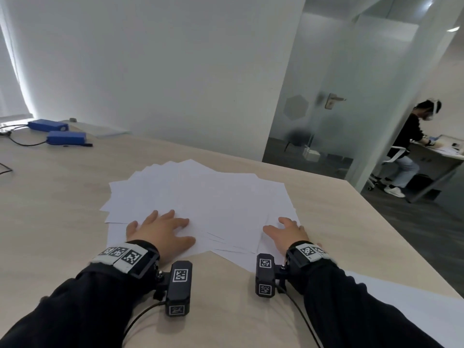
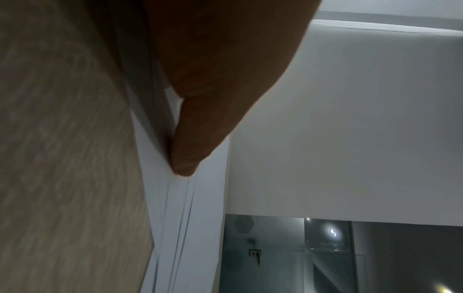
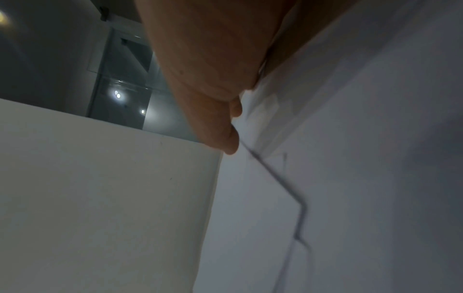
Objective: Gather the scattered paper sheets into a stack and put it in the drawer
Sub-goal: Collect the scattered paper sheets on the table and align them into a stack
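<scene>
Several white paper sheets [image 1: 200,197] lie fanned out and overlapping on a light wooden table [image 1: 62,197]. My left hand [image 1: 160,228] rests flat on the near left part of the spread, fingers straight and splayed. My right hand [image 1: 286,232] lies flat on the near right sheets, fingers extended. In the left wrist view my thumb [image 2: 190,158] presses on layered sheet edges [image 2: 180,218]. The right wrist view shows my thumb [image 3: 225,138] on the paper [image 3: 350,178]. No drawer is visible.
Two blue boxes [image 1: 57,131] with black cables sit at the table's far left. Another white sheet [image 1: 401,305] lies by my right forearm near the table's right edge. Beyond it are a glass door [image 1: 326,109] and a seated person [image 1: 406,146].
</scene>
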Tool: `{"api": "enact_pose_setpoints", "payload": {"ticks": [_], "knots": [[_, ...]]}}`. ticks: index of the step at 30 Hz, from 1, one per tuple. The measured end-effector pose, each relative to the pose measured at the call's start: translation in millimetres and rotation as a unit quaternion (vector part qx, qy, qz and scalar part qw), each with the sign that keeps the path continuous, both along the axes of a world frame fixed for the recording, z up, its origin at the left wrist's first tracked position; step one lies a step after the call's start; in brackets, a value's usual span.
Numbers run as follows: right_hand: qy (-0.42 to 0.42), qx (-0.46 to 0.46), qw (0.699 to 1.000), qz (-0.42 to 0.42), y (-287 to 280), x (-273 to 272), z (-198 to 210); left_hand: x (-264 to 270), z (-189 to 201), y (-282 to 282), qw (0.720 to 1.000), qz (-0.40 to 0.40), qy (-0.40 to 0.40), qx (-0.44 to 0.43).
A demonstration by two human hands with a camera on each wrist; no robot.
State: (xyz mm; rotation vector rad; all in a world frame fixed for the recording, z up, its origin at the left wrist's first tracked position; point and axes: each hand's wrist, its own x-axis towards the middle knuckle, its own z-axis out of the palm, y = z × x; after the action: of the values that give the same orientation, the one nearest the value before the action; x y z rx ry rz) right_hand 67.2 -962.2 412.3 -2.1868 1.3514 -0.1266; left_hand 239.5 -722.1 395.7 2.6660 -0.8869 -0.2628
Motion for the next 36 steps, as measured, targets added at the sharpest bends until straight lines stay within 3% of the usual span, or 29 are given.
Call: {"api": "enact_pose_setpoints", "payload": {"ticks": [7,11,16,19,25,30,36], "knots": [[-0.070,0.047,0.996,0.018,-5,0,-14,-4,0,-1,0.997,-0.032,0.023,-0.066],[-0.073,-0.008,0.997,-0.023,0,-7,-3,-2,-1,1,0.995,-0.019,0.021,-0.100],[-0.073,0.010,0.997,-0.032,4,-6,-1,-3,0,-1,0.997,-0.027,0.024,-0.064],[-0.112,0.051,0.992,-0.029,-5,-2,-11,-5,0,-2,0.997,-0.030,0.024,-0.070],[-0.101,0.045,0.994,-0.006,-27,0,-30,-5,0,-1,0.995,-0.015,0.024,-0.091],[-0.034,-0.005,0.999,-0.021,6,-5,3,-8,1,-2,0.992,-0.037,0.025,-0.122],[-0.089,0.043,0.995,0.001,-3,-3,-12,-8,0,-4,0.995,-0.041,0.030,-0.083]]}}
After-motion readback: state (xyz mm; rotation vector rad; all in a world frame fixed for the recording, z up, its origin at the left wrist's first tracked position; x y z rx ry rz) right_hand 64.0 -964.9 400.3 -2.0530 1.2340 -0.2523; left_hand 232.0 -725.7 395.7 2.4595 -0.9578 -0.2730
